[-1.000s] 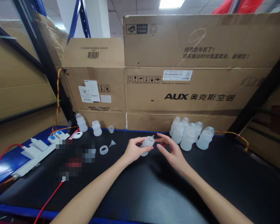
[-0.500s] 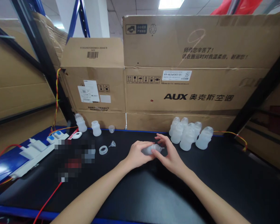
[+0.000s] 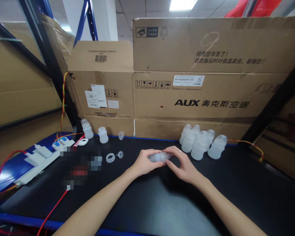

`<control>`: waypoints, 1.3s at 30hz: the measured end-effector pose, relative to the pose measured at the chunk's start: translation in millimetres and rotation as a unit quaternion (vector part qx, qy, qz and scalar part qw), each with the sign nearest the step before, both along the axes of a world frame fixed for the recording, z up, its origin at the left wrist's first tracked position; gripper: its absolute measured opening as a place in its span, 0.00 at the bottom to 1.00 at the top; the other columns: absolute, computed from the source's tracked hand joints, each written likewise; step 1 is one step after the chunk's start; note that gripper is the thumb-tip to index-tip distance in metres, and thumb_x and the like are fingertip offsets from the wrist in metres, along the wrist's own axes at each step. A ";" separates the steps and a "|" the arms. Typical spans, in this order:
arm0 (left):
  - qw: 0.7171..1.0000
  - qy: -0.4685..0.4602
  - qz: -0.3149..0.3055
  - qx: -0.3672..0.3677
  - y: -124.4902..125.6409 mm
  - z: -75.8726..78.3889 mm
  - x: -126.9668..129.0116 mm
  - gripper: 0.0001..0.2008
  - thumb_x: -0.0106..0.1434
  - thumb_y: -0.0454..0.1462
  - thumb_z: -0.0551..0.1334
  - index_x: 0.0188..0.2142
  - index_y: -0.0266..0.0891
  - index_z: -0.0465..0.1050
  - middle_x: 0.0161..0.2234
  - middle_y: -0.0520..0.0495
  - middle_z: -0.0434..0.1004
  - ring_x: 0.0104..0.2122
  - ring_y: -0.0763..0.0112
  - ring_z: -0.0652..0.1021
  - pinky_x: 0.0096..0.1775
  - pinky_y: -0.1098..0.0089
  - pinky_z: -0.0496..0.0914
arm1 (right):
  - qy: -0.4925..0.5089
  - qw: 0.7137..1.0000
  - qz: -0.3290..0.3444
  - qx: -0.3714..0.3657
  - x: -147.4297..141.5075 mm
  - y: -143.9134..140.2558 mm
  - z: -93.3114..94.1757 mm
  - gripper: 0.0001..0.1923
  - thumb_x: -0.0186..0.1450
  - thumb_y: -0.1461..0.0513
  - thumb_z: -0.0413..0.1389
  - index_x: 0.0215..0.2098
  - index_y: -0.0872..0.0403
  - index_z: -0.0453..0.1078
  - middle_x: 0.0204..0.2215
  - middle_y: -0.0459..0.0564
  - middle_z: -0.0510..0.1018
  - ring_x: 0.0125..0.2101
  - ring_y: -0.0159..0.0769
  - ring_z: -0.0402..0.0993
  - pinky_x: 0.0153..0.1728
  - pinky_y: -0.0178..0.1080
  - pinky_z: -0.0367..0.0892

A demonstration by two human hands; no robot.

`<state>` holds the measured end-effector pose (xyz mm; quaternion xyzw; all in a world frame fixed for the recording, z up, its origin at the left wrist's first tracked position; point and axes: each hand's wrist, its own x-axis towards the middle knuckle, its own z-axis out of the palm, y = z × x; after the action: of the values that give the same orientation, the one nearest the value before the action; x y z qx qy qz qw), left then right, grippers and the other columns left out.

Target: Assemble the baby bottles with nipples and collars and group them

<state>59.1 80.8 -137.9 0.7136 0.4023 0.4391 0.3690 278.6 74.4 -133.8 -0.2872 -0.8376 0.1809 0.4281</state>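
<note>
A translucent white baby bottle (image 3: 157, 157) lies sideways in front of me, held above the black table. My left hand (image 3: 143, 163) is closed round its body from the left. The thumb and fingers of my right hand (image 3: 182, 165) close round the collar end, where the nipple points right; they hide part of it. To the left of my hands, a white collar ring (image 3: 110, 158) and a clear silicone nipple (image 3: 120, 154) lie on the table. Farther back stands a clear cap (image 3: 121, 135), close to an uncovered bottle (image 3: 103, 135).
Several capped bottles (image 3: 199, 146) stand in a group at the back right. Another capped bottle (image 3: 87, 129) is at the back left. A power strip (image 3: 43, 160) with plugs and a red cable (image 3: 51, 209) run along the left. Cardboard (image 3: 186, 111) walls the back edge.
The right-hand fingers, spread apart before, have closed in round the bottle's collar end. My left hand keeps its hold. The whole view has shifted slightly.
</note>
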 end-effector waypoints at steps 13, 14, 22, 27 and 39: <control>0.997 0.005 -0.033 -0.067 1.6 4.9 -6.7 0.25 0.51 0.45 0.77 0.48 0.41 0.82 0.44 0.47 0.84 0.43 0.63 0.80 0.46 0.68 0.71 | -0.063 0.993 -0.085 -0.053 6.0 3.5 2.2 0.13 0.72 0.53 0.55 0.42 0.53 0.73 0.34 0.48 0.77 0.33 0.33 0.73 0.37 0.35 0.66; 0.997 0.010 -0.034 -0.064 1.4 4.0 -6.5 0.25 0.51 0.45 0.76 0.48 0.41 0.82 0.45 0.47 0.84 0.43 0.63 0.80 0.47 0.68 0.71 | -0.081 0.991 -0.098 -0.049 6.0 2.7 2.8 0.14 0.73 0.52 0.54 0.39 0.54 0.72 0.32 0.48 0.77 0.32 0.33 0.72 0.35 0.34 0.64; 0.994 0.082 -0.062 -0.027 0.4 3.8 -7.1 0.28 0.45 0.44 0.79 0.46 0.42 0.82 0.42 0.49 0.83 0.42 0.64 0.80 0.45 0.69 0.72 | -0.158 0.973 -0.153 -0.069 1.8 7.5 -4.1 0.31 0.77 0.46 0.44 0.22 0.57 0.60 0.19 0.45 0.65 0.22 0.28 0.57 0.28 0.35 0.49; 0.995 0.042 -0.078 -0.046 3.0 4.4 -10.5 0.25 0.52 0.44 0.76 0.48 0.39 0.80 0.40 0.48 0.83 0.39 0.66 0.80 0.43 0.71 0.72 | -0.062 0.989 -0.063 -0.117 1.8 3.1 -3.5 0.18 0.71 0.48 0.56 0.48 0.54 0.70 0.39 0.49 0.75 0.32 0.31 0.69 0.34 0.33 0.63; 0.966 0.224 -0.083 0.101 -4.2 9.7 -14.4 0.20 0.55 0.48 0.72 0.45 0.44 0.81 0.36 0.51 0.84 0.34 0.67 0.81 0.37 0.73 0.71 | -0.119 0.978 -0.054 -0.161 -3.9 2.4 -11.2 0.24 0.70 0.46 0.54 0.30 0.58 0.69 0.24 0.45 0.69 0.26 0.28 0.61 0.28 0.31 0.54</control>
<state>44.7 76.6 -128.2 0.8583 0.3672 0.2746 0.2305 274.7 76.8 -145.0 -0.4166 -0.8257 0.2547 0.2824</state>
